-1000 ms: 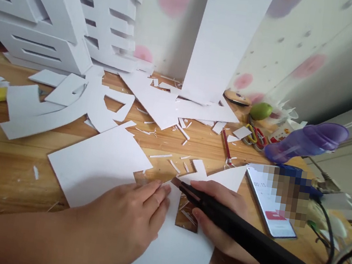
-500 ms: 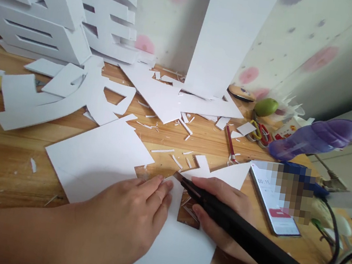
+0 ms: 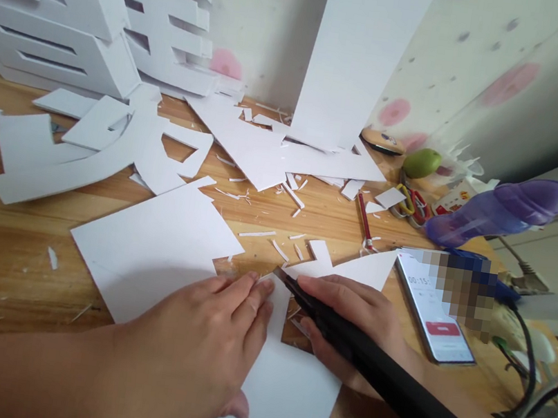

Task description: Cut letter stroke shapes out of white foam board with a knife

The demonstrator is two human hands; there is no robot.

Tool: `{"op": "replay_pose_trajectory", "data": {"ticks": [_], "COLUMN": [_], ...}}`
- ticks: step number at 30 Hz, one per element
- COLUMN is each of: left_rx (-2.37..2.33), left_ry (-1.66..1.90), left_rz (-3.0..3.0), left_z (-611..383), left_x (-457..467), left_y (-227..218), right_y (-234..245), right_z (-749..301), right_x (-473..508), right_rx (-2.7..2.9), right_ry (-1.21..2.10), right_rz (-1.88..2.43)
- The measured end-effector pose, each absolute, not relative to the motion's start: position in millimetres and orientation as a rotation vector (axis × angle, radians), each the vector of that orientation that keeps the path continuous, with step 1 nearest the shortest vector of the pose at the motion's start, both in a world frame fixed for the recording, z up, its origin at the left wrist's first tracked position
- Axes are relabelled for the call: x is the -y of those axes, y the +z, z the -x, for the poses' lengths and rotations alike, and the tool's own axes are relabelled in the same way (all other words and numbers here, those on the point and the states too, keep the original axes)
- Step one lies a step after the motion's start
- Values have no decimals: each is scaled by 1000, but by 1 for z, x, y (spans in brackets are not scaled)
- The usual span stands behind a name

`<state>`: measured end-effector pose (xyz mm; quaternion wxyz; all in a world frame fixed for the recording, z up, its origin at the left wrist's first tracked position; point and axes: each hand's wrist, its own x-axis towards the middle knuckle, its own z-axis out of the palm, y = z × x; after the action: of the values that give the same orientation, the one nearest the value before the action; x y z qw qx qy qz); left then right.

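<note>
At the lower centre of the frame, a flat white board with a cut-out rectangular opening (image 3: 288, 392) lay on the light wooden bench (image 3: 22, 275), running out past the bottom edge. I had the left hand (image 3: 219, 329) palm down on it, fingers straight and side by side, the grip closed on nothing. Right of centre, the grip of the right hand (image 3: 368, 313) was clamped on a long black-handled craft knife (image 3: 389, 386), its blade pointing up and left to the board's upper edge, just beside the left fingertips. I could not tell whether the blade had bitten in or only rested there.

To my mind, that spot called for light, repeated strokes rather than one hard push, since the strip between the left fingers and the opening looked narrow and apt to bend. The fingertips sat near the blade, so I judged it safer to press from farther down the board and steer the edge away from them. Thin white slivers (image 3: 257, 233) were strewn above the blade, and more showed through the opening; any beneath the board could have rocked it and spoiled the line.
</note>
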<state>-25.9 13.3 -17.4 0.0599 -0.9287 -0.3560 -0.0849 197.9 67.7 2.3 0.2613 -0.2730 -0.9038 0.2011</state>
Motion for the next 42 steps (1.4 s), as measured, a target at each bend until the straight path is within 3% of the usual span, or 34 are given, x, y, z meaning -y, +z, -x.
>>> {"op": "replay_pose_trajectory", "data": {"ticks": [33,42], "left_rx": [1096,1094], "left_ry": [-103,-220], "left_rz": [2772,2752], "left_z": [20,20], "left_x": [-11,-12], "left_y": [-17,-17], "right_y": [9,8], "right_z": [-214,-220], "right_x": [-49,-48], "right_rx": [2599,2645], "right_ry": [373,334], "right_rz": [728,668]}}
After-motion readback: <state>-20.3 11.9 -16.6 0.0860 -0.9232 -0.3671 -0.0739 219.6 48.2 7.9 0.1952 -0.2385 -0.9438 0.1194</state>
